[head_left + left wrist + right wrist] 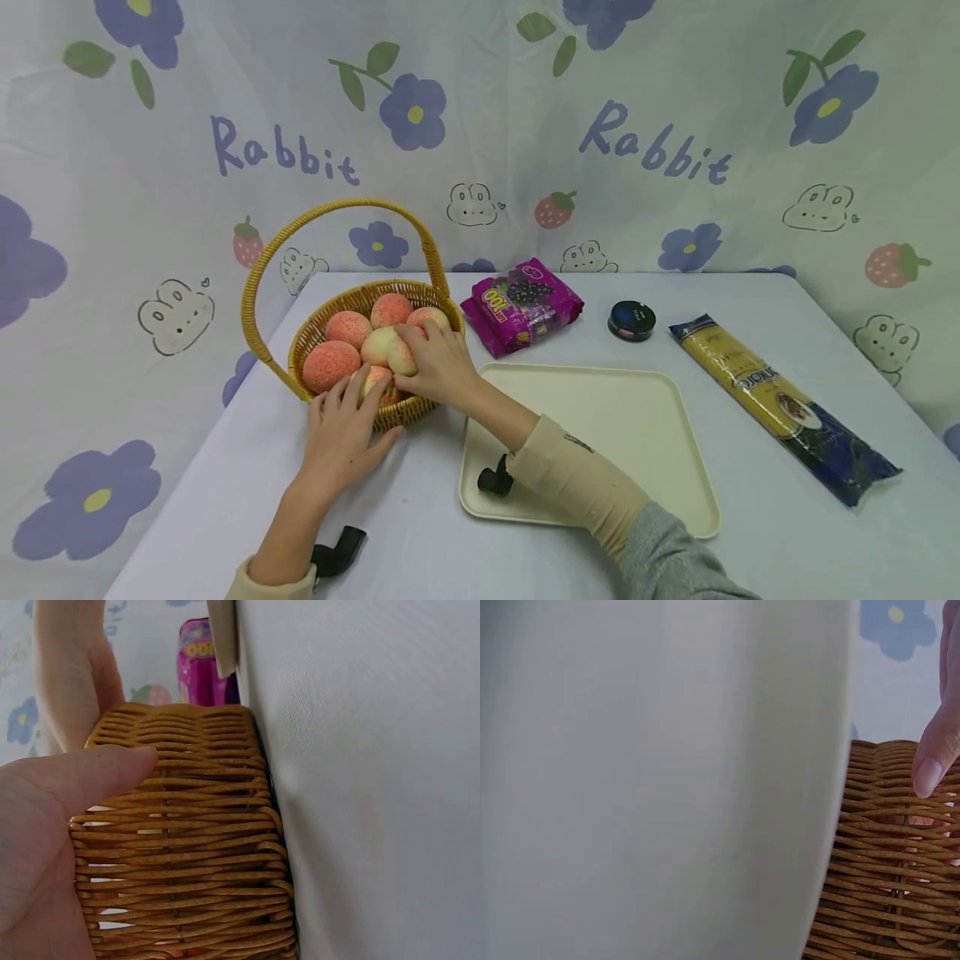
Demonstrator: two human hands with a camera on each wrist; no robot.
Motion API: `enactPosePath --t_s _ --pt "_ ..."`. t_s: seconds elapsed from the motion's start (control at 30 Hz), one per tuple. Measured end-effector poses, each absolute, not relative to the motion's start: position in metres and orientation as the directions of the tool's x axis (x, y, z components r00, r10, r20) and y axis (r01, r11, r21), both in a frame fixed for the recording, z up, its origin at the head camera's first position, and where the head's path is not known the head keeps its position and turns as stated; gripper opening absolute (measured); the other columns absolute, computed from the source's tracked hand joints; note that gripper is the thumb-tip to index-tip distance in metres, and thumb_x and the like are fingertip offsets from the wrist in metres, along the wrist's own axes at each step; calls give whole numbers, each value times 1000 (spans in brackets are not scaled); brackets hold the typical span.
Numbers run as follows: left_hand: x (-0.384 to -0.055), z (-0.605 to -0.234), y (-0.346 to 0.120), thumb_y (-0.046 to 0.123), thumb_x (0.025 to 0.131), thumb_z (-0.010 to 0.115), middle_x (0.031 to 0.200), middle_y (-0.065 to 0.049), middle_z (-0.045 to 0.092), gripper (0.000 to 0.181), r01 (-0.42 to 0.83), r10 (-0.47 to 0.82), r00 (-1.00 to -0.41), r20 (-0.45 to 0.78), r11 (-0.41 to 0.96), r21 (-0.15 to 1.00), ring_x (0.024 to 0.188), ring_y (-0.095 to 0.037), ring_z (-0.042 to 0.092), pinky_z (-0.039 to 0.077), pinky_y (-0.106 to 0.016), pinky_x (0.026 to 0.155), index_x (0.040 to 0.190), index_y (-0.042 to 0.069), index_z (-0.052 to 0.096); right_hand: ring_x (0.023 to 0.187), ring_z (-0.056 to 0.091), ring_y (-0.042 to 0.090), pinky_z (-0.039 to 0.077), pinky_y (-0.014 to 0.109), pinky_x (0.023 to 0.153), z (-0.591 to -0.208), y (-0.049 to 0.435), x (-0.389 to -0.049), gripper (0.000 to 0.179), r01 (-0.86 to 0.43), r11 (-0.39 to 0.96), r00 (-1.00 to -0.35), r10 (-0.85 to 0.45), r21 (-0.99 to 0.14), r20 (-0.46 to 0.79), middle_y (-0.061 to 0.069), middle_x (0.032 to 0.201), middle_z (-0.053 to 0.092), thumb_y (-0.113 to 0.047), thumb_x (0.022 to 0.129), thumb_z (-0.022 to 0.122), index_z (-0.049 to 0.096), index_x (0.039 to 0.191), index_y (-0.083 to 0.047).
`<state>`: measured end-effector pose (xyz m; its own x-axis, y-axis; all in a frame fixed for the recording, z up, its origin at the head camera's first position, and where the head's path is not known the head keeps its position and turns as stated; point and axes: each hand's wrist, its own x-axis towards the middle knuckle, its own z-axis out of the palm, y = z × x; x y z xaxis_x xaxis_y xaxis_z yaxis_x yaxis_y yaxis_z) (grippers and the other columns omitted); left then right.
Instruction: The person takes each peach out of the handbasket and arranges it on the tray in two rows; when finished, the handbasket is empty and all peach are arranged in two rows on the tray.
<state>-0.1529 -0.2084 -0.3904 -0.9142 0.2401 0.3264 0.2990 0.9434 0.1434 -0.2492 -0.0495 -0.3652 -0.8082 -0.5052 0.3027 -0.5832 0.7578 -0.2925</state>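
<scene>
A wicker basket [360,298] with a tall arched handle stands at the left of the table, filled with several red and pale-yellow peaches [332,366]. Over its front rim lie the fingers of my left hand [341,437], touching the front peach [377,385]. The left thumb [112,774] extends along the outside of the woven wall. My right hand [442,367] reaches in over the right rim and holds a pale peach [402,357] between fingers and thumb. In the right wrist view, the right thumb [934,769] shows by the basket wall.
A cream tray [622,433] lies right of the basket, under the right forearm. Behind it are a purple pack with grape pictures [523,307] and a round black container [632,321]. A long blue-and-gold packet [780,404] lies at the right.
</scene>
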Motion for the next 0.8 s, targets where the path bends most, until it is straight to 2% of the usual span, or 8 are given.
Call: enactPosePath --t_s 0.23,0.47,0.57,0.8 --pt "-152 -391 -208 37 75 73 141 -23 29 71 306 243 -909 337 941 147 121 -44 30 20 -59 92 133 7 45 100 51 25 40 41 89 -369 -40 -248 67 -639 712 -758 -520 -291 393 6 122 48 -41 73 70 46 131 -21" --pt "-153 -391 -209 36 74 74 140 -23 30 70 316 250 -903 350 938 144 120 -45 31 21 -59 92 132 9 45 91 53 25 48 34 74 -369 -32 -249 64 -709 650 -682 -531 -275 503 9 123 47 -37 71 74 48 127 -18" --pt "-153 -391 -209 36 74 74 140 -23 30 70 314 249 -905 345 938 145 121 -45 31 20 -59 92 132 9 45 93 53 26 50 35 71 -367 -29 -249 62 -728 624 -662 -532 -284 528 9 126 45 -35 71 74 49 125 -18" --pt "-152 -391 -210 37 75 73 141 -23 29 70 306 245 -911 333 941 144 121 -45 30 20 -59 93 132 9 44 103 50 27 48 37 79 -361 -24 -245 60 -750 603 -638 -548 -272 541 9 129 43 -35 73 73 50 127 -21"
